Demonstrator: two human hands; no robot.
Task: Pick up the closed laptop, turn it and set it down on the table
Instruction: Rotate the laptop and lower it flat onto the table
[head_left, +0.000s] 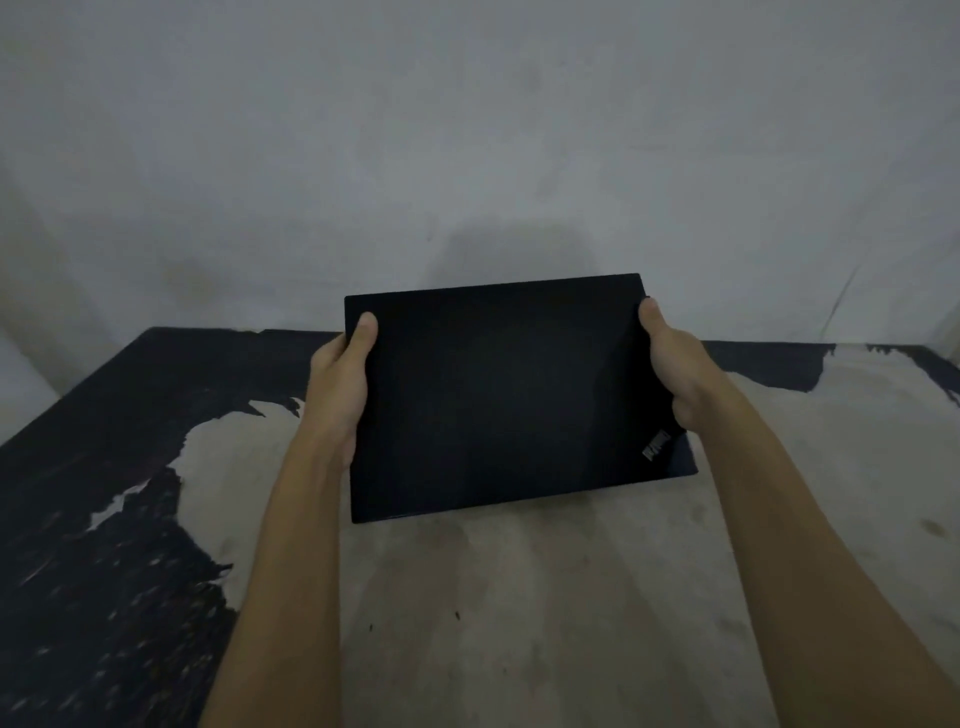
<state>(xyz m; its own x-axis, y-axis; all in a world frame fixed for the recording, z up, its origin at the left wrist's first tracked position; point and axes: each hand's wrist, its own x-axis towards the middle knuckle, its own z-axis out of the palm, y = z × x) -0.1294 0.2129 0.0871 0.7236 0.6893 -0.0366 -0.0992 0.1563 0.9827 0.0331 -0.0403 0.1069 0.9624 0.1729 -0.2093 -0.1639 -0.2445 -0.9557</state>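
Note:
A closed black laptop (498, 395) is held in the air above the table (519, 597), lid facing me and tilted up at its far edge. A small silver logo sits at its lower right corner. My left hand (337, 384) grips the left edge with the thumb on the lid. My right hand (675, 364) grips the right edge, thumb on top. The fingers of both hands are hidden behind the laptop.
The table top is worn, with black coating at the left and along the back and pale bare patches in the middle and right. A grey wall (467, 156) stands directly behind the table's far edge.

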